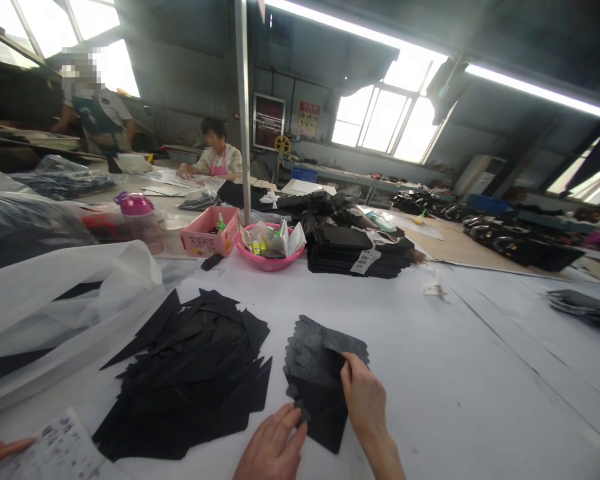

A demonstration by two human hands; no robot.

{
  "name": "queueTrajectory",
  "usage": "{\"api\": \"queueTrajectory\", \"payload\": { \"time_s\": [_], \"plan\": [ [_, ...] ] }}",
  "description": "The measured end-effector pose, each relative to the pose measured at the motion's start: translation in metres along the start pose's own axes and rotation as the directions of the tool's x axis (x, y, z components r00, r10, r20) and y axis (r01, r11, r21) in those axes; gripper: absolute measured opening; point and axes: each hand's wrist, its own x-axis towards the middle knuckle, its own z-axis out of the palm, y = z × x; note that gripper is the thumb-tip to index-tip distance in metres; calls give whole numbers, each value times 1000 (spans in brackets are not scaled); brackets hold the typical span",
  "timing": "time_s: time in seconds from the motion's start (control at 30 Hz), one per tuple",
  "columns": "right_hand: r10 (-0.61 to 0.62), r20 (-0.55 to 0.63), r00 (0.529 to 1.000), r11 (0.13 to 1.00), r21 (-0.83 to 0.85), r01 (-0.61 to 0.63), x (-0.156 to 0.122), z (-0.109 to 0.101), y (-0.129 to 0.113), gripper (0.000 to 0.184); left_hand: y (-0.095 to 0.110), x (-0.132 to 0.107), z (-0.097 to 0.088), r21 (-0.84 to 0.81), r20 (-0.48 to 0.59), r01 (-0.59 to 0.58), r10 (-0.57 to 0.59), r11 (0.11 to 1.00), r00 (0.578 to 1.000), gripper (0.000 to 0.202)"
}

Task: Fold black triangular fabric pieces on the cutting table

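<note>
My right hand (pixel 367 400) pinches the raised edge of a thin black cut piece (pixel 330 413) on the white table. Its thumb and forefinger are pressed together on that edge. Under and behind it lie overlapping black and dark grey pieces (pixel 307 343), some with zigzag edges. At their lower left corner is my left hand (pixel 275 443), its fingers closed on a small dark corner of a piece. Whether that corner belongs to the same piece, I cannot tell. Left of my hands spreads a loose heap of black cut pieces (pixel 190 373).
Behind stand a pink basin (pixel 270 263) of small items, a pink box (pixel 210 230) and a tied stack of black pieces (pixel 355 250). A clear plastic bag (pixel 105 280) and a written paper (pixel 63 450) lie left, beside another person's hand (pixel 5 453). Two co-workers are farther back.
</note>
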Motion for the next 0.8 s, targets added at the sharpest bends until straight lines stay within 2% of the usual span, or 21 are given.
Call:
{"api": "queueTrajectory", "payload": {
  "time_s": [0.1, 0.17, 0.23, 0.33, 0.4, 0.5, 0.6, 0.7, 0.8],
  "plan": [
    [30, -17, 999, 998, 55, -29, 0, 0, 2, 37, 9, 1, 8, -43, 42, 33, -31, 999, 999, 29],
    [18, -4, 1000, 995, 103, -17, -1, 0, 3, 37, 15, 5, 14, -49, 99, 33, -28, 998, 995, 23],
    [9, 9, 1000, 988, 154, -11, -1, -1, 4, 36, 21, 12, 22, -46, 181, 36, -27, 998, 983, 26],
    [32, 10, 999, 973, 228, -33, 0, -2, 7, 36, 27, 34, 38, -42, 345, 30, -14, 999, 938, 41],
    [44, 8, 999, 961, 273, -44, 1, -4, 9, 36, 29, 51, 51, -40, 418, 10, 7, 999, 909, 45],
    [53, 1, 999, 942, 330, -51, 5, -3, 11, 36, 30, 70, 69, -45, 430, -2, 21, 999, 902, 43],
    [79, -20, 997, 924, 376, -66, 13, 0, 16, 39, 27, 76, 80, -62, 421, 56, -25, 997, 907, 45],
    [126, -53, 991, 904, 417, -93, 19, -8, 26, 49, 26, 76, 82, -81, 436, 113, -67, 990, 897, 43],
    [170, -79, 982, 875, 471, -113, 19, -25, 38, 63, 32, 82, 74, -64, 489, 117, -71, 991, 870, 45]
  ]
}}
